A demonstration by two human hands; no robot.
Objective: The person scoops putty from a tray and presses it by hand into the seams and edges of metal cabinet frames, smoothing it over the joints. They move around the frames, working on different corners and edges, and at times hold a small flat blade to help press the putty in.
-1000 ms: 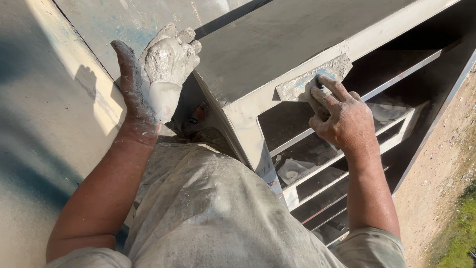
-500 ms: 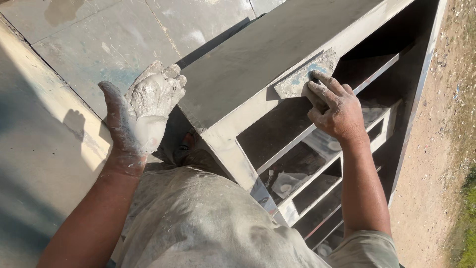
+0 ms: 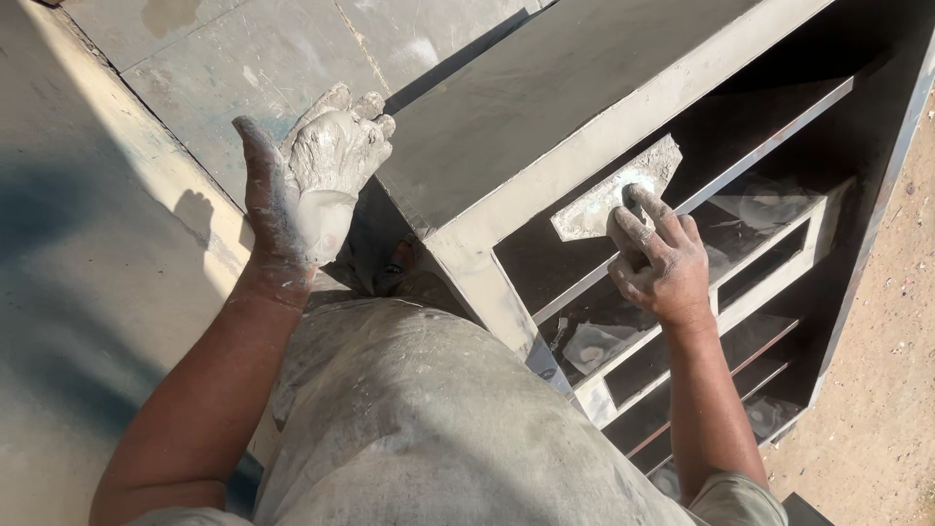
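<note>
Looking down over your dust-caked shirt (image 3: 429, 429), you have both hands raised against a grey, freshly coated built-in shelf unit (image 3: 545, 97). Your right hand (image 3: 662, 263) is clamped on a putty knife (image 3: 614, 195): the fingers are curled together round its handle, with the forefinger stretched forward onto the back of the blade. The wide, flat blade is smeared with pale filler and lies against the front edge strip (image 3: 623, 136) of the unit, just at the mouth of the upper dark compartment.

Your left hand (image 3: 307, 190) is held up, palm cupped, beside the corner of the unit near the wall (image 3: 88, 292). It carries a lump of wet grey putty (image 3: 331, 161), with the fingers bent loosely together around the heap and the thumb standing apart on the left. The hand is coated white to the wrist.

Below your right hand, narrow shelves (image 3: 769, 263) step downward, some with crumpled clear plastic sheets (image 3: 594, 341) lying in them. Sandy ground (image 3: 877, 390) shows at the right edge.
</note>
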